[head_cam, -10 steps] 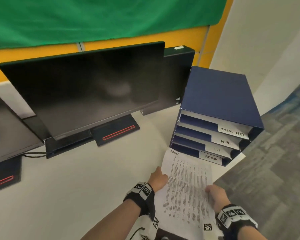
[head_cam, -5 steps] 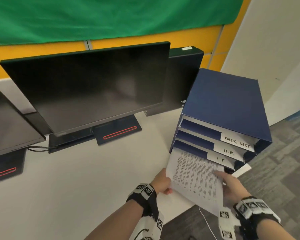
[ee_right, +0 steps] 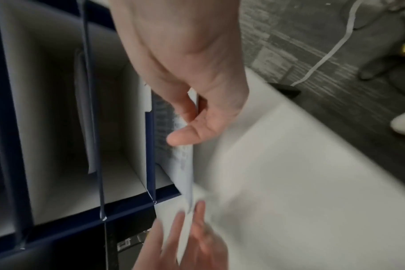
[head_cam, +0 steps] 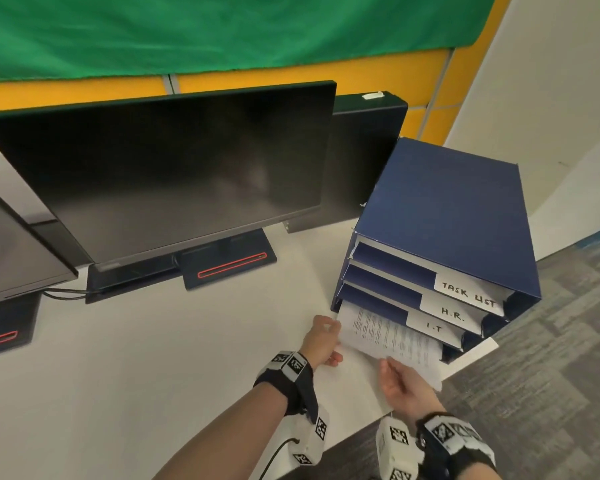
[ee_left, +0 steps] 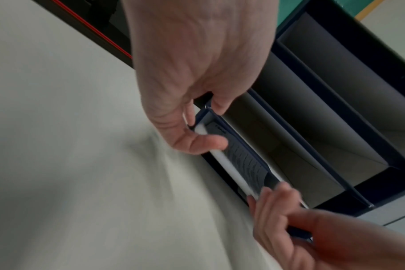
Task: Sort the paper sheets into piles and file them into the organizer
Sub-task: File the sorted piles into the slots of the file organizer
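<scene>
- Blue organizer (head_cam: 440, 216) stands at the right end of the white surface (head_cam: 153, 358), beside a dark monitor (head_cam: 160, 168)
- Step in hand, as I judge it: filing; the sheets (head_cam: 388, 336) are partly inside the bottom slot, under the shelf marked I.T, with the near part sticking out
- Left hand (head_cam: 321, 342) pinches the sheets' left edge, thumb on top
- Right hand (head_cam: 404, 384) grips the near right corner, fingers curled round it
- Next move calls for a level, straight push with both hands so the stack slides in without buckling or catching the shelf above
- Count: one organizer, four slots, three labels readable (TASK LIST, H.R., I.T); how many sheets are in the stack cannot be told; two hands; three screens in view
</scene>
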Tool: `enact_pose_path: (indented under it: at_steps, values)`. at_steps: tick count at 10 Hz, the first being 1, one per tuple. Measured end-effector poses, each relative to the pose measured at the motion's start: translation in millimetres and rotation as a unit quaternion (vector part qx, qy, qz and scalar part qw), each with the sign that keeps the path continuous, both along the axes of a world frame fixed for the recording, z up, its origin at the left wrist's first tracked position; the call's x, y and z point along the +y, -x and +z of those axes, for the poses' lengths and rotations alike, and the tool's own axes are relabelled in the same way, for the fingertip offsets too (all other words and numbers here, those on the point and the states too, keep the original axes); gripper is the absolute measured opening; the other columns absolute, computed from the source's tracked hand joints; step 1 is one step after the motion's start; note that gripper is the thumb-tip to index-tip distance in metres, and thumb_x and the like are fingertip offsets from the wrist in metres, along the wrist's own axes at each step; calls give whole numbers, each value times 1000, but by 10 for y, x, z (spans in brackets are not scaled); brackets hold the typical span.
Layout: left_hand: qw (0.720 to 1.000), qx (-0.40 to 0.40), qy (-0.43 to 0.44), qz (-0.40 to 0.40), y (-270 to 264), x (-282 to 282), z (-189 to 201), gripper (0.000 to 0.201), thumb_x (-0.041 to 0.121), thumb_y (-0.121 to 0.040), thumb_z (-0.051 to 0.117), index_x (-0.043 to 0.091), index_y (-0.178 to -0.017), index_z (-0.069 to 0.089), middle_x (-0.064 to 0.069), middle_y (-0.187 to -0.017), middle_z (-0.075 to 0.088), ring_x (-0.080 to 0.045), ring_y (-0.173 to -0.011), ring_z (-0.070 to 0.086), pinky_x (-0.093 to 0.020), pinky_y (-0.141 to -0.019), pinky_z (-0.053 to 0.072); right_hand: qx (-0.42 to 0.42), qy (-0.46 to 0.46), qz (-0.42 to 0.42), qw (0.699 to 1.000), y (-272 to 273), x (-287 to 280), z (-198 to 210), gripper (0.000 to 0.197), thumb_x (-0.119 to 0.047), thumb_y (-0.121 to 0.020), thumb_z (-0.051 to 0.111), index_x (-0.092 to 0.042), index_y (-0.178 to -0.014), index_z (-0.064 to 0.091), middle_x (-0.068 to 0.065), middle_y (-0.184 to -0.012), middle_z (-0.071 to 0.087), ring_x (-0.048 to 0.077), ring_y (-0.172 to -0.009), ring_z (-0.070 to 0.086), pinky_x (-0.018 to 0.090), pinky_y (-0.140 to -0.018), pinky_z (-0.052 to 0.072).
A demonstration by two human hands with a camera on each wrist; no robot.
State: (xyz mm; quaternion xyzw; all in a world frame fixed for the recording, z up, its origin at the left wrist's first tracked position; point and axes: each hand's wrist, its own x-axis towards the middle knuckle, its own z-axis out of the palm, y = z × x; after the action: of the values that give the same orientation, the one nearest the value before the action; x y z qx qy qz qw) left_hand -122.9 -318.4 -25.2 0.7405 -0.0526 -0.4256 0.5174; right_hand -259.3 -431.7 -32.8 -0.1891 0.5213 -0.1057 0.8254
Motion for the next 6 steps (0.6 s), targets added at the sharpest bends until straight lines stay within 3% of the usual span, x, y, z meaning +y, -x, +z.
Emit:
enact_pose_path:
  at_steps: [1, 2, 3, 4, 5, 6]
  values:
    - [998, -12, 1, 55, -126, 198, -59, 23, 31, -97, 41, 19, -117, 41, -3, -87, 52, -15, -48, 54, -21, -42, 45, 22, 94, 11, 995, -248, -112, 63, 55, -22, -82, 69, -10, -131, 46, 6, -98, 63, 17, -77, 62, 20, -58, 55]
    - [997, -35, 8, 68, -211, 523, -124, 19, 29, -97, 43, 19, -112, 45, -2, -87, 53, -14, -45, 54, -23, -46, 46, 5, 97, 22, 995, -509, -198, 155, 45, -33, -91, 56, -11, -131, 49, 5, -121, 58, 22, -113, 55, 28, -83, 52]
    - [994, -72, 9, 79, -300, 947, -187, 18, 26, -98, 42, 17, -113, 46, -2, -86, 54, -11, -42, 56, -25, -49, 50, -38, 64, 8, 997, -677, -353, -151, 36, -17, -97, 42, -7, -132, 45, 14, -132, 47, 30, -127, 44, 35, -91, 52]
    - [985, -141, -12, 101, -419, 1480, -239, 13, 19, -98, 42, 18, -109, 49, 0, -79, 54, -14, -49, 57, -31, -55, 50, -19, 103, 47, 993, -801, -141, -187, 33, -45, -82, 64, -29, -111, 66, 14, -126, 56, 30, -117, 53, 45, -105, 38]
    - [957, -227, -101, 149, -566, 2118, -248, 16, 13, -94, 42, 22, -100, 54, 4, -73, 55, -16, -61, 55, -34, -68, 49, -15, 166, 199, 966, -959, 517, -88, 13, -10, -90, 53, -8, -101, 60, 10, -85, 59, 24, -74, 57, 38, -74, 50]
    - [899, -306, -251, 187, -743, 2856, -233, 20, 14, -92, 43, 23, -103, 58, -3, -100, 59, -22, -94, 56, -35, -84, 46, -29, 198, 413, 888, -1259, 1240, -83, 9, -4, -82, 58, -7, -90, 56, 6, -65, 46, 17, -51, 39, 26, -48, 33]
